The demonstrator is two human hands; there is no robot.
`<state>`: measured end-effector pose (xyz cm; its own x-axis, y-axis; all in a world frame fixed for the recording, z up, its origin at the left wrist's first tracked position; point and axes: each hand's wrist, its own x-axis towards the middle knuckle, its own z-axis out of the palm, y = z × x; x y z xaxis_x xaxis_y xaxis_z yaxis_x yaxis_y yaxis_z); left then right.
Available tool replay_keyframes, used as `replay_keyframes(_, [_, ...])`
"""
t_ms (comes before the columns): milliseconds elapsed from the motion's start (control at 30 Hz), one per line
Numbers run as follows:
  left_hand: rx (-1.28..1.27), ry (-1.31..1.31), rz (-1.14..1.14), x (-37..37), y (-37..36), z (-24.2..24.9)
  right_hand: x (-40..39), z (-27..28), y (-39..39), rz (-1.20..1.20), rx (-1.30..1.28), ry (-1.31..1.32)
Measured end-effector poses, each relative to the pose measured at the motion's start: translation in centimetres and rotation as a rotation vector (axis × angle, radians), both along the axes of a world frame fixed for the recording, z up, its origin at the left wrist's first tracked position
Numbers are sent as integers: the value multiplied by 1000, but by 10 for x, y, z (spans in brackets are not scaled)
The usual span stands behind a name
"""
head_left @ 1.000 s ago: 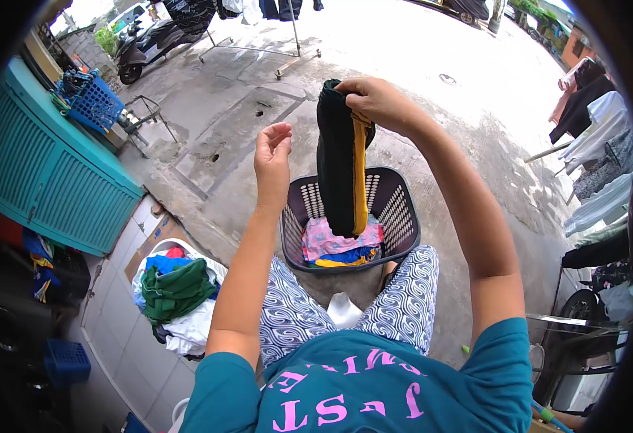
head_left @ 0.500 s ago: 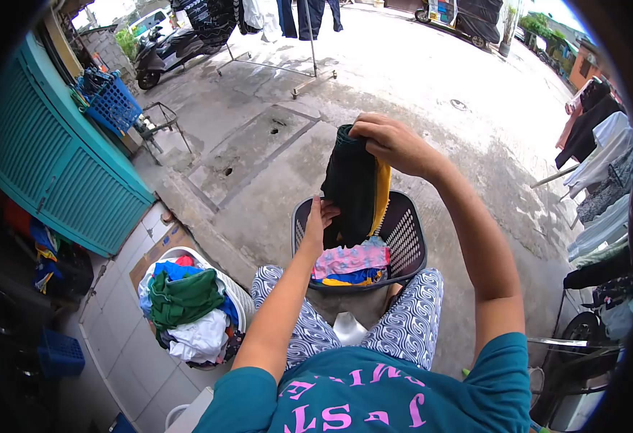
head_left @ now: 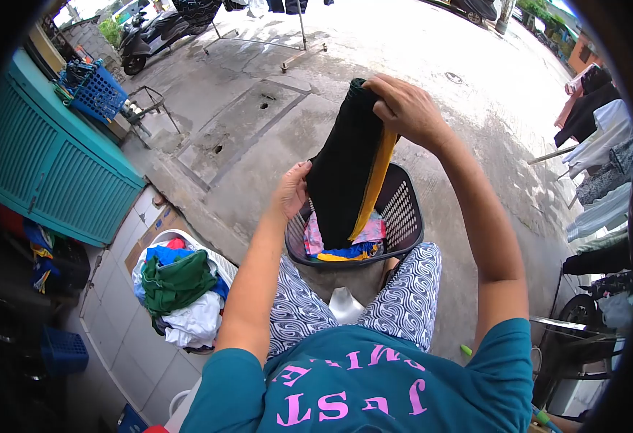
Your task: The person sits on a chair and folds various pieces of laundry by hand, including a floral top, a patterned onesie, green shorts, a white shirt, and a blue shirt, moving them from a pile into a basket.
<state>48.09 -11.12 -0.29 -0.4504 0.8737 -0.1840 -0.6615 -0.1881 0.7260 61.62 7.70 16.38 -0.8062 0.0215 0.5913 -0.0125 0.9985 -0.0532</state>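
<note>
Dark shorts with a yellow side stripe (head_left: 349, 166) hang folded lengthwise in front of me, above the laundry basket. My right hand (head_left: 406, 108) grips them at the gathered waistband, upper right. At their left edge, my left hand (head_left: 291, 191) holds the cloth between thumb and fingers, some of which are hidden. Below stands a dark plastic laundry basket (head_left: 406, 209) between my knees. Pink printed cloth (head_left: 370, 229) and blue-and-yellow cloth (head_left: 345, 254) lie inside it, partly covered from view by the shorts.
To my left, a white basket (head_left: 222, 268) is heaped with clothes, a green garment (head_left: 175, 281) and a white one (head_left: 193, 321) on top. A blue basket (head_left: 100, 94) hangs by the teal louvered doors (head_left: 78, 166). Clothes (head_left: 605, 151) hang along the right side.
The shorts have risen a little and tilt more, their lower end swung left. My left hand has moved up and left, from lying against the cloth to gripping its edge.
</note>
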Motion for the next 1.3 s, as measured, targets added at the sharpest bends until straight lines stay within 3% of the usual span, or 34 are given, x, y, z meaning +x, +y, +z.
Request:
replay_keyframes(233, [-60, 197, 114, -20, -7, 7, -17, 11, -12, 33, 23, 6])
replay_keyframes(300, [-97, 299, 239, -24, -5, -3, -25, 18, -21, 18, 48, 15])
replay_keyframes(433, [-177, 264, 417, -25, -6, -12, -40, 22, -34, -12, 108, 50])
replay_keyframes(567, [-266, 248, 452, -13, -14, -47, -44, 28, -45, -4, 135, 132])
replay_keyframes(667, [-294, 49, 506, 21, -12, -70, -45, 36, -63, -35, 156, 167])
replay_keyframes(733, [-284, -344, 512, 43, -8, -75, -54, 39, -79, -25, 137, 198])
replay_keyframes(933, [-91, -584, 252, 57, -8, -116, -36, 76, -152, 161, 101, 90])
replay_keyframes(967, [107, -485, 334, 62, -6, -116, -33, 84, -164, 207, 88, 76])
replay_keyframes(1000, [106, -483, 334, 62, -6, -116, -28, 93, -174, 253, 76, 62])
replay_keyframes(1067, [22, -368, 306, 62, -7, -112, -16, 109, -191, 358, 11, 10])
replay_keyframes(1100, [-19, -309, 294, 60, -9, -111, -18, 119, -201, 318, 6, -187])
replay_keyframes(1200, [-141, -132, 260, 52, -20, -106, -11, 132, -202, 439, -82, -254])
replay_keyframes(1300, [-250, 45, 214, 36, -1, -90, -18, 131, -188, 415, -148, -177])
